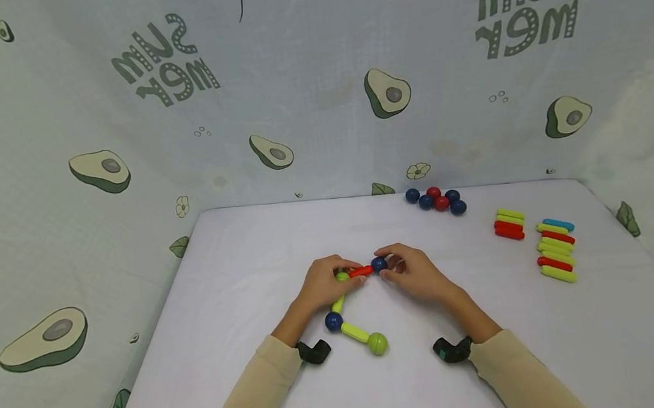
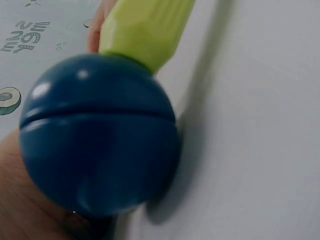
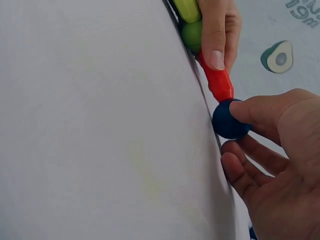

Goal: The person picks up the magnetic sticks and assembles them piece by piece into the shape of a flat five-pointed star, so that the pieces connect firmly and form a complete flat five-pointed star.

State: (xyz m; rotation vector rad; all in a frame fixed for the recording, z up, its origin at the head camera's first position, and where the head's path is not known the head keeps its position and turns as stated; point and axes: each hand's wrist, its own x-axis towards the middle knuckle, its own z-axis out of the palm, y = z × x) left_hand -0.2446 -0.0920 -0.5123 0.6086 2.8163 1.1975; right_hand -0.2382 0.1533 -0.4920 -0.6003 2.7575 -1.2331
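Left hand (image 1: pixel 324 286) pinches red stick (image 1: pixel 361 271) | right hand (image 1: pixel 418 274) pinches dark-blue ball (image 1: pixel 379 264) at stick's tip | both mid-table, well in from table (image 1: pixel 239 271) edges | loose balls (image 1: pixel 441 203) by far edge | loose sticks (image 1: pixel 556 251) toward right edge

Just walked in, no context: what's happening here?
A person is handling a chain of rods and balls on a white table. Their left hand pinches a red rod beside a green ball; their right hand holds a blue ball at the rod's other end. The rest of the chain bends back toward the person. Loose red and blue balls lie near the far edge, spare rods off to the right.
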